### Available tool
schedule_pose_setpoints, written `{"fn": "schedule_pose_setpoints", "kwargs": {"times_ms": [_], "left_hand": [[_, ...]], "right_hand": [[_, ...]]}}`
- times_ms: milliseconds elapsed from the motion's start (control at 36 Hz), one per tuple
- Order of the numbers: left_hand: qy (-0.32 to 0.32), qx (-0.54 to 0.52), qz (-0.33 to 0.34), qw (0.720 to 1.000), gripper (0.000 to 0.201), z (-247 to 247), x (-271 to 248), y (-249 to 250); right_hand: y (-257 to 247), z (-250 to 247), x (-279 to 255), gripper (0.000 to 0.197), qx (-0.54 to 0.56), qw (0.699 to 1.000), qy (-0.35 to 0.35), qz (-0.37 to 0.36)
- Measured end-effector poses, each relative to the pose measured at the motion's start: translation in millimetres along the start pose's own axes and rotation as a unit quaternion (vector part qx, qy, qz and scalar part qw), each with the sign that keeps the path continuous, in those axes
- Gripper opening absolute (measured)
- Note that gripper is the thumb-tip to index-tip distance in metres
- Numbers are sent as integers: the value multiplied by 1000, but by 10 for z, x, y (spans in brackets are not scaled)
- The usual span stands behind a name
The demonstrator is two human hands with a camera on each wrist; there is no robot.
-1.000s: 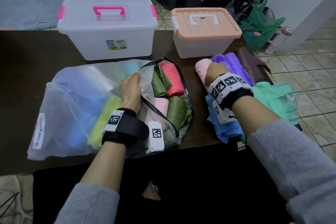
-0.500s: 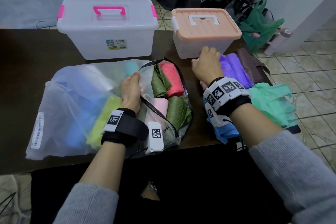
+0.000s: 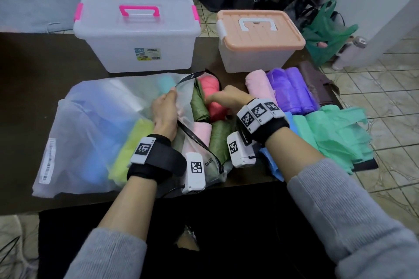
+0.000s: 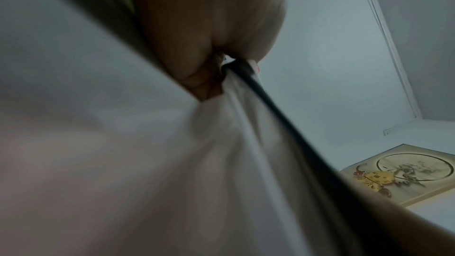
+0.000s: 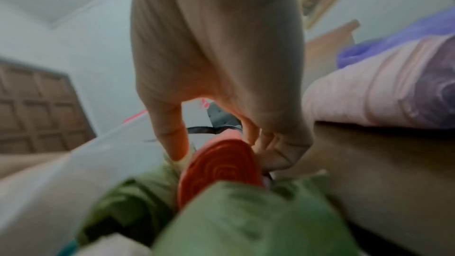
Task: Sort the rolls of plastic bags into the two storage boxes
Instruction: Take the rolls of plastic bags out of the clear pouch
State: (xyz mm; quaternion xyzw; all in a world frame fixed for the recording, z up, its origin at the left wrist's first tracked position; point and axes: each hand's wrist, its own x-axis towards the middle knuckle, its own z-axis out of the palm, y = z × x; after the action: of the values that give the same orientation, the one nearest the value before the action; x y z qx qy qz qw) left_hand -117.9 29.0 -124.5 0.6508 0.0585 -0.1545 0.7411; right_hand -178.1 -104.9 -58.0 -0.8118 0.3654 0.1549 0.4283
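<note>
A frosted zip bag (image 3: 95, 120) lies on the dark table with several coloured rolls inside. My left hand (image 3: 164, 111) pinches the bag's black-trimmed edge (image 4: 246, 77) and holds the mouth open. My right hand (image 3: 223, 99) reaches into the mouth, thumb and fingers curled round the red roll (image 3: 212, 88), whose spiral end (image 5: 221, 163) shows in the right wrist view. Olive green rolls (image 3: 199, 106) and a pink roll (image 3: 200, 133) lie beside it. Both storage boxes, one with a pink handle (image 3: 136, 36) and one with a peach lid (image 3: 258, 36), stand shut behind.
To the right of the bag lie a pink roll (image 3: 259, 86), purple rolls (image 3: 290, 90), loose mint green bags (image 3: 333, 129) and a blue one (image 3: 272, 161). A brown pouch (image 3: 315, 81) sits at the table's right edge. Dark bags stand on the floor beyond.
My right hand left the pink roll on the right side of the table and moved left into the bag onto the red roll. My left hand kept its hold on the bag's edge.
</note>
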Motion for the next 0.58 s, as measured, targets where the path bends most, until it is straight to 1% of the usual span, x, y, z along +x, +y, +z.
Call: {"fn": "schedule_pose_setpoints", "kwargs": {"times_ms": [28,56,83,111,139,167,222,250,278,306,333,361,389,417,444,528,583], "left_hand": [[0,-1,0,1000,25,1,3,1],[0,-1,2,1000,24,2,2,1],[0,1,4,1000,24,1,-8,4],[0,1,4,1000,25,2,-13,5],[0,-1,2,1000,25,1,-10,5],[-2,-4,-1,1000,25,3,-20,12],[-2,-5,-4,1000,25,4,-33,22],[-3,-4,-5,1000,24,6,-42,29],[-4,-6,-5,1000,24,8,-48,31],[-3,-8,-4,1000,24,8,-44,28],[-2,-8,-3,1000,25,12,-47,31],[0,-6,-4,1000,25,12,-46,34],[2,-6,-4,1000,25,14,-45,38],[3,-6,-7,1000,25,15,-45,41],[2,-6,-8,1000,26,17,-44,38],[5,-3,-5,1000,30,14,-38,25],[4,-5,-6,1000,30,8,-20,14]], "right_hand": [[-5,-10,6,59,42,999,1,8],[-7,-15,13,61,72,997,6,12],[-7,-11,19,54,83,996,16,4],[-1,-7,17,39,68,997,28,-12],[8,-5,23,21,37,998,47,-28],[15,-2,31,14,4,997,66,-45],[32,14,48,25,-35,994,80,-66],[35,23,56,30,-39,994,76,-68],[28,29,59,33,-45,995,66,-56],[19,34,64,33,-42,997,55,-44],[-1,35,64,28,-36,998,43,-28],[-22,33,56,19,-35,999,28,-22],[-31,30,62,22,-37,999,17,-17],[-48,21,51,35,-42,999,10,-10],[-57,11,55,44,-51,999,3,-6],[-64,-8,69,60,-83,996,-7,-12],[-57,-6,79,65,-77,997,-9,-12]]}}
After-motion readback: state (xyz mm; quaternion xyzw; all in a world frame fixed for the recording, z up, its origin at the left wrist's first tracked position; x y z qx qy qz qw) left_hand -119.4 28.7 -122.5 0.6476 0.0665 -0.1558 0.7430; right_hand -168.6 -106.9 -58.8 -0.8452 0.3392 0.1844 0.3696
